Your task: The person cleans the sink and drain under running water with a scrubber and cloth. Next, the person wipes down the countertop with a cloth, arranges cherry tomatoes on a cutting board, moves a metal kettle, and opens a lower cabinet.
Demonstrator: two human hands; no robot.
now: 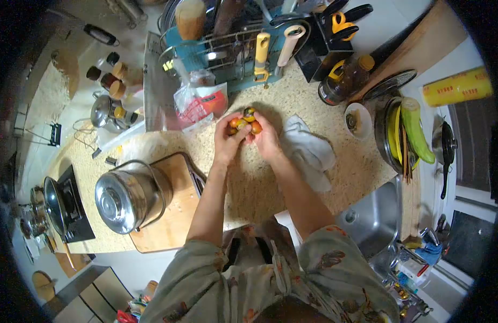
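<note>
Several small tomatoes (241,124), red, orange and dark green, are cupped together between my two hands over the speckled counter (254,188). My left hand (228,144) curls around them from the left, its thumb lying across the front. From the right, my right hand (267,141) closes against the same bunch. Fingers hide the undersides of the tomatoes, and I cannot tell whether they touch the counter. A crumpled white cloth (308,148) lies just right of my right hand. Beyond my left hand is a red and clear plastic bag (203,105).
A lidded steel pot (133,196) stands on a wooden cutting board (179,215) at left. Behind are a dish rack (227,51) and knife block (324,46). At right are a small white bowl (365,121), a green gourd (415,129) and the sink (375,215).
</note>
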